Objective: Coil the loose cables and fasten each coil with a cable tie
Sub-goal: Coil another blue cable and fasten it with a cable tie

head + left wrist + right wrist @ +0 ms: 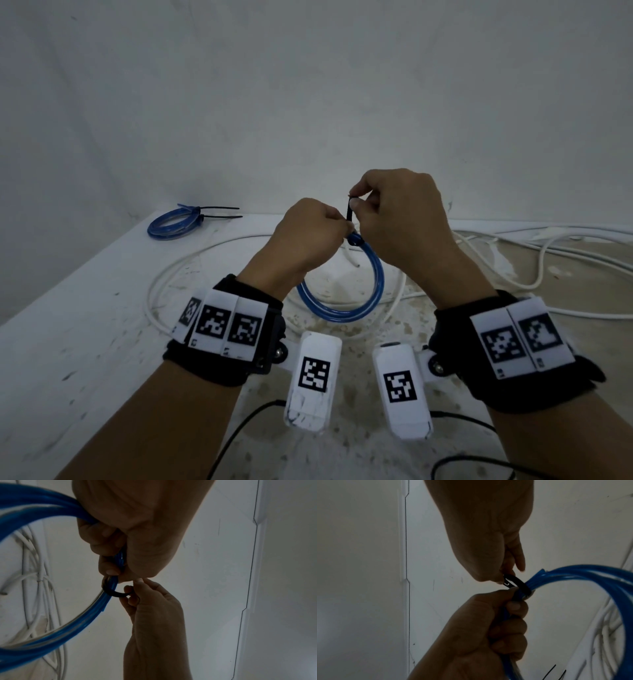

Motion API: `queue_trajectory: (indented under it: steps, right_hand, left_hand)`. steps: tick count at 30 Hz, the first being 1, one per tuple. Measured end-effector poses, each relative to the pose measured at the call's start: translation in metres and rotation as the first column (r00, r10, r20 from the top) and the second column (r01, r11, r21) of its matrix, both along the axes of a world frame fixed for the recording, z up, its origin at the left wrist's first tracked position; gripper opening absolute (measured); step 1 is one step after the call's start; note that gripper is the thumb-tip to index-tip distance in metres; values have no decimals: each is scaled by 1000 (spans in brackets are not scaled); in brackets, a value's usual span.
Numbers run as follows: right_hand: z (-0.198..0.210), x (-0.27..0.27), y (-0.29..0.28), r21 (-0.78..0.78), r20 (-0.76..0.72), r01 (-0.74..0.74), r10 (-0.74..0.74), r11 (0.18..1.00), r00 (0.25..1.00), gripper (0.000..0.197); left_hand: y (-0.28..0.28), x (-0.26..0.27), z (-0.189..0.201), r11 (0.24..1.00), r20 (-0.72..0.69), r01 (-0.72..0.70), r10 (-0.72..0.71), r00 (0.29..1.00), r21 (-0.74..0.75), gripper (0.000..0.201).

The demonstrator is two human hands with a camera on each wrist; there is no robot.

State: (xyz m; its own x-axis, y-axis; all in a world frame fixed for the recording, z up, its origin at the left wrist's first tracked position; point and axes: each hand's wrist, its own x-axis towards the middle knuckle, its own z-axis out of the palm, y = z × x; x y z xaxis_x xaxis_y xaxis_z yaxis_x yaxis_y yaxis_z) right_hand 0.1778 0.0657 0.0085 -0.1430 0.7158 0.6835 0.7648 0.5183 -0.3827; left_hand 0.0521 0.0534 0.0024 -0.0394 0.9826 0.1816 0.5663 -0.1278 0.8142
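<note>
While hands pinch it, cable tie (pixel 349 214) stands upright.

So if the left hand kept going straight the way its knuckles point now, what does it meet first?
Most likely the right hand, which pinches the black cable tie directly ahead of the left hand. They look nearly touching, though depth is unclear.

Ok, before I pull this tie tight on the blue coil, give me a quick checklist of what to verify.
1. Left hand grips the blue coil: ok.
2. Black cable tie looped around all strands: ok.
3. Right hand pinches the tie: ok.
4. Tail threaded through the tie's head: cannot tell.
5. Coil off the white cables: ok.
6. Finished tied coil set aside: ok.
</note>
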Motion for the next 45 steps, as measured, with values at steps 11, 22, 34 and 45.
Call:
queue_trajectory:
  steps: [11,22,34,45]
  right_hand:
    - [3,1,0,-250,-365,-43,-53,967,930,19]
    - [24,22,-8,-523,-657,-404,-53,751,752,16]
    - [22,30,-5,-515,-504,-272,-30,813,863,18]
    - [7,23,8,-407,-524,-65,-175,911,834,25]
  left_hand:
    - [-1,-2,1,997,63,73,-75,995,38,24]
    - [-6,4,1,967,-12,245,-245,969,67,20]
    - [-8,8,-1,969,54,247,-245,968,-25,21]
    - [-12,14,4,947,124,311,-319,940,78,23]
